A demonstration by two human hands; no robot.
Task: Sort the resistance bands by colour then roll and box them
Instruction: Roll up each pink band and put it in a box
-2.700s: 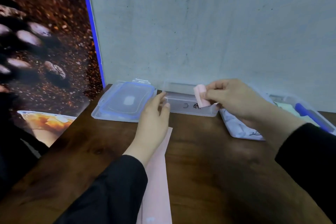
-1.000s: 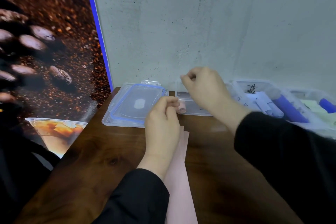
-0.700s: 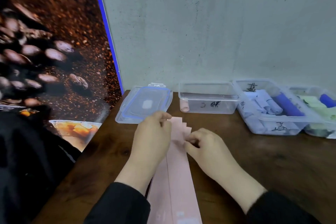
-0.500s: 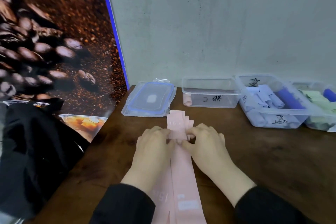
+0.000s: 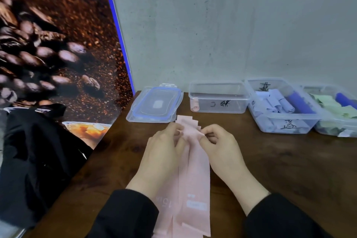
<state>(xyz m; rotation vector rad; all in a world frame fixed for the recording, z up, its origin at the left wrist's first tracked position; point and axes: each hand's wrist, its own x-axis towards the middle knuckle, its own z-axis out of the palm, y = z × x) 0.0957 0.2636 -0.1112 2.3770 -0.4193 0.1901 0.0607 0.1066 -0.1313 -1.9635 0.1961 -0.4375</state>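
The left hand [image 5: 163, 152] and the right hand [image 5: 220, 146] meet over the far end of a stack of pink resistance bands [image 5: 195, 177], each with fingers curled and fingertips pinching the top band's edge from its own side, so both hands grip the pink material. The bands lie flat and lengthwise on the dark wooden table [image 5: 289, 170], running from under the hands back toward the person, their far ends fanned in small steps just beyond the fingertips; pale printed marks show near the close end. Beyond the fanned ends, a clear box [image 5: 219, 97] stands open near the wall, with black writing on its front and a single rolled pink band [image 5: 194, 104] lying at its left end. Just left of it sits a clear lid with a blue seal [image 5: 155, 104], lying flat on the table and close to the bands' far ends. To the right of the open box, a second clear box [image 5: 280, 106] holds rolled pale lilac bands and a dark purple roll, and beside that, at the frame's right edge, a third box [image 5: 337, 111] holds light green bands and another blue-purple roll. Black sleeves cover both forearms. A grey wall [image 5: 231, 25] rises behind the boxes, a poster of coffee beans [image 5: 52, 44] leans at the left, and a black garment [image 5: 32, 160] lies below it.
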